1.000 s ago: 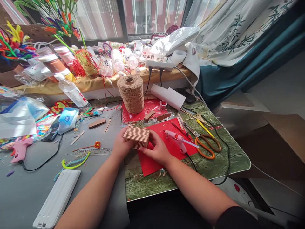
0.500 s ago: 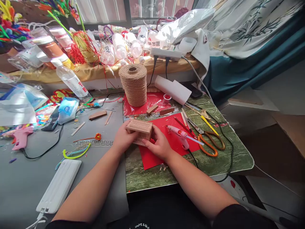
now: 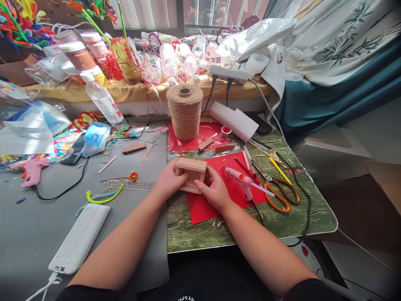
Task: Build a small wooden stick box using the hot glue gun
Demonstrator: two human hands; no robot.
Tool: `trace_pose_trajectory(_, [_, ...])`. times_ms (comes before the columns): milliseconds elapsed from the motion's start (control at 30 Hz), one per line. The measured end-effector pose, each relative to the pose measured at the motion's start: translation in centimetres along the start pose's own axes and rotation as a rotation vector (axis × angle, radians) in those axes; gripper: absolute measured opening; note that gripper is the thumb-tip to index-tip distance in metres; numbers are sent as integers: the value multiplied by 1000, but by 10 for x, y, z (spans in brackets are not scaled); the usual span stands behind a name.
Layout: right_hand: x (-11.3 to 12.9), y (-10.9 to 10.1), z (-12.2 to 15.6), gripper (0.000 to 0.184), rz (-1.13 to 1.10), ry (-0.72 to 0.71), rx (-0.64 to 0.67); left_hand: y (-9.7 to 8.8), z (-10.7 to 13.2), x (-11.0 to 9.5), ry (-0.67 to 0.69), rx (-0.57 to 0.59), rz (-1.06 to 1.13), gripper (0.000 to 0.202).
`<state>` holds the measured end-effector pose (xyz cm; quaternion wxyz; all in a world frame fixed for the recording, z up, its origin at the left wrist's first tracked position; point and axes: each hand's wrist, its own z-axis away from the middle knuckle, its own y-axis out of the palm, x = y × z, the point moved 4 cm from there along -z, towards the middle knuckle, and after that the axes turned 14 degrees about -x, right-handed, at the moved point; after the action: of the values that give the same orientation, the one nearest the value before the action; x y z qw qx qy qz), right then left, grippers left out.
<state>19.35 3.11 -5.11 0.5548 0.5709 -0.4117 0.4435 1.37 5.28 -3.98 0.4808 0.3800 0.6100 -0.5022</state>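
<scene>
Brown and ribbed, the box [image 3: 191,164] is being held mid-frame between the hands [image 3: 169,180], which are pinching its left and right ends.

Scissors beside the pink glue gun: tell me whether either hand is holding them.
No, the scissors lie loose while the left hand and right hand both hold the small ridged box.

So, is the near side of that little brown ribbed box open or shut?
Open: the little brown ribbed box shows its hollow inside there, with no wall across.
</scene>
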Motion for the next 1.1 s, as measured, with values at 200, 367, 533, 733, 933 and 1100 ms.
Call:
trace_pose_trajectory(200, [-2, 0, 2, 60, 38, -45, 34, 2, 2, -6, -7, 39, 27, 46])
trace_pose_trajectory(367, [-3, -1, 4, 64, 76, -87, 45, 1, 4, -12, -16, 41, -30, 44])
trace_pose_trajectory(533, [-7, -4, 4, 72, 39, -77, 28, 2, 5, -8, -130, 21, 107, 58])
trace_pose_trajectory(733, [-22, -10, -6, 49, -111, 59, -58, 8, 7, -1, -329, 79, 367, 74])
trace_pose_trajectory(933, [-20, -13, -9, 43, -76, 43, -51, 5, 3, 2, -255, 47, 328, 70])
trace_pose_trajectory(1100, [-15, -9, -14, 46, -14, -18, -95, 4, 1, 5, -177, -1, 186, 66])
